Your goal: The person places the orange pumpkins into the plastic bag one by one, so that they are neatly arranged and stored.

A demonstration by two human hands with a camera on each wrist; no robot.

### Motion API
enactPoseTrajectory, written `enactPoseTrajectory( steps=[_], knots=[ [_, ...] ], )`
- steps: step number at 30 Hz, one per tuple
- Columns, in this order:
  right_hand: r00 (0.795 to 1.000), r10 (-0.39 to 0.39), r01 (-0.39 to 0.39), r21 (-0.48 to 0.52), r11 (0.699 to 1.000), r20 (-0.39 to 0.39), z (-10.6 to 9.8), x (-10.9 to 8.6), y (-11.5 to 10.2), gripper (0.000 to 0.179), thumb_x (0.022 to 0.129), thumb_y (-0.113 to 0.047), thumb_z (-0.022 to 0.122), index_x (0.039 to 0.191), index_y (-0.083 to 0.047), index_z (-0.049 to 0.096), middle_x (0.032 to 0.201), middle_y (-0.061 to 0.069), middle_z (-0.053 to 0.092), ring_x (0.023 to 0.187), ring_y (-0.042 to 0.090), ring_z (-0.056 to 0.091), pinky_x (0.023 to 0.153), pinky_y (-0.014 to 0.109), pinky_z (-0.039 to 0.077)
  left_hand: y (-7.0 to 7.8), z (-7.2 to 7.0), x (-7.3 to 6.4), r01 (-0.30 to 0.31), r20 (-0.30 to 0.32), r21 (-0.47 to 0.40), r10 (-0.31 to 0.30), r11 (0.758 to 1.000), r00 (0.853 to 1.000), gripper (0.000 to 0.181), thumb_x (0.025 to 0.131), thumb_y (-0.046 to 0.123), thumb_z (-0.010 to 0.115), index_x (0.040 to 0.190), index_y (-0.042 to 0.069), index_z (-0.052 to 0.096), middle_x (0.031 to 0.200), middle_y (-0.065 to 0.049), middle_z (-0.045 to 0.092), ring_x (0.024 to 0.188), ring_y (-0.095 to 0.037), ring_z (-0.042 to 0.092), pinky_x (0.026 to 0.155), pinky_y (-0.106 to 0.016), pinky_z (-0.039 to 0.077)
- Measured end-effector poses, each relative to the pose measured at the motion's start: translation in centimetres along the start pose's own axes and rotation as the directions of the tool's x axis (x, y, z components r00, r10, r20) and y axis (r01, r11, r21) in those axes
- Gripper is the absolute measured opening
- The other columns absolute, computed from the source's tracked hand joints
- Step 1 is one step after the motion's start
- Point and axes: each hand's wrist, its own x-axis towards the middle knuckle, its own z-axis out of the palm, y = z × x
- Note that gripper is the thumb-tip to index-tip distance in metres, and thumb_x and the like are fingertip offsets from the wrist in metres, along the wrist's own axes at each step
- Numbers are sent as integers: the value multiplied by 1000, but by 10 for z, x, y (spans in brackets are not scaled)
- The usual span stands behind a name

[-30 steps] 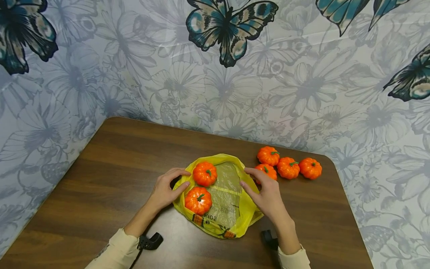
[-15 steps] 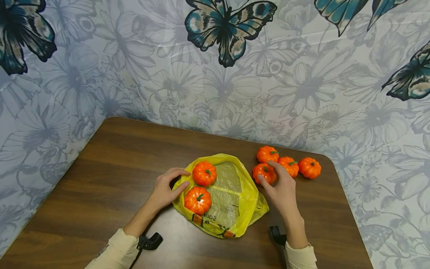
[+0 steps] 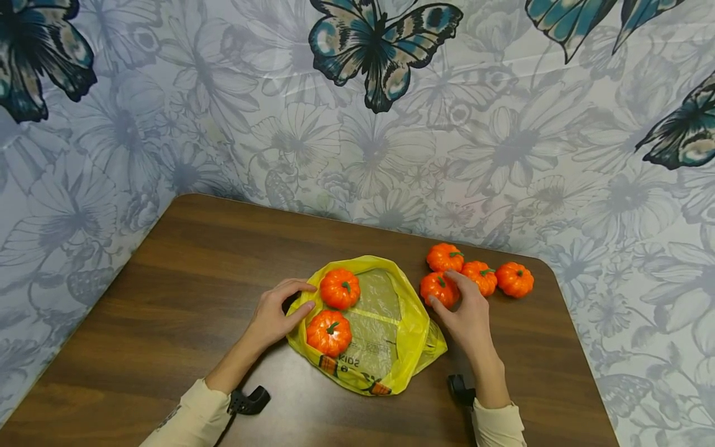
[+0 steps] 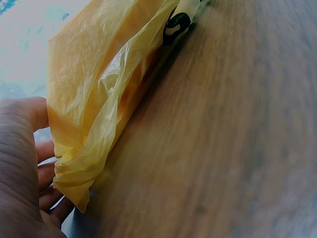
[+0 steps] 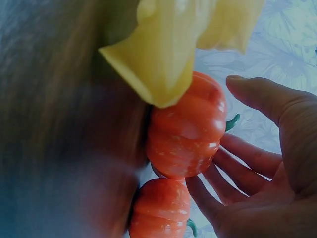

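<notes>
A yellow plastic bag lies on the table, its mouth spread wide. Inside its left half sit two small orange pumpkins, a rear pumpkin and a front pumpkin. My left hand holds the bag's left rim; the left wrist view shows fingers partly hidden behind the yellow plastic. To the bag's right, my right hand reaches around another pumpkin. In the right wrist view its fingers lie against the far side of that pumpkin, while the thumb stands apart from it.
Behind and right of the right hand are three more pumpkins: one at the back, one partly behind the fingers, and one at the right end. The brown table meets a floral, butterfly-patterned wall covering.
My right hand has left the bag's right rim and moved right to the nearest pumpkin. A flap of the bag there has dropped outward. The left hand stays in place.
</notes>
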Motion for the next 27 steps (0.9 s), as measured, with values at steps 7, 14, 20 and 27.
enactPoseTrajectory(
  steps=[7, 14, 20, 27],
  knots=[
    [998, 15, -14, -18, 1000, 53, 1, -1, 6, 66, 78, -15, 93, 136, 0, 65, 138, 22, 63, 131, 45, 56, 108, 65, 43, -1, 0, 0, -6, -3, 1, 6, 1000, 1000, 26, 90, 18, 83, 115, 15, 78, 126, -4, 75, 124, -26, 67, 108, -50, 50],
    [996, 27, -26, -8, 1000, 88, 2, -2, 10, 72, 78, -15, 94, 141, -1, 60, 140, 23, 62, 130, 46, 57, 109, 65, 44, 0, 0, -1, -3, -1, 0, 3, 1000, 1000, 26, 90, 18, 83, 115, 14, 78, 126, -4, 74, 124, -26, 67, 108, -52, 50],
    [995, 25, -26, 6, 1000, 101, 3, -2, 10, 77, 77, -14, 94, 144, -1, 58, 140, 23, 64, 129, 45, 59, 109, 63, 45, 0, 0, -1, -3, -2, 10, 3, 1000, 1000, 25, 91, 18, 82, 115, 15, 78, 126, -4, 75, 124, -27, 67, 107, -52, 50],
    [995, 23, -21, -18, 1000, 92, -1, -1, 5, 76, 78, -17, 94, 143, -2, 59, 139, 21, 64, 128, 43, 59, 109, 63, 45, 0, 0, 0, -6, -7, 8, 6, 1000, 1000, 26, 90, 19, 82, 115, 15, 78, 126, -4, 74, 123, -26, 67, 107, -51, 50]
  ],
)
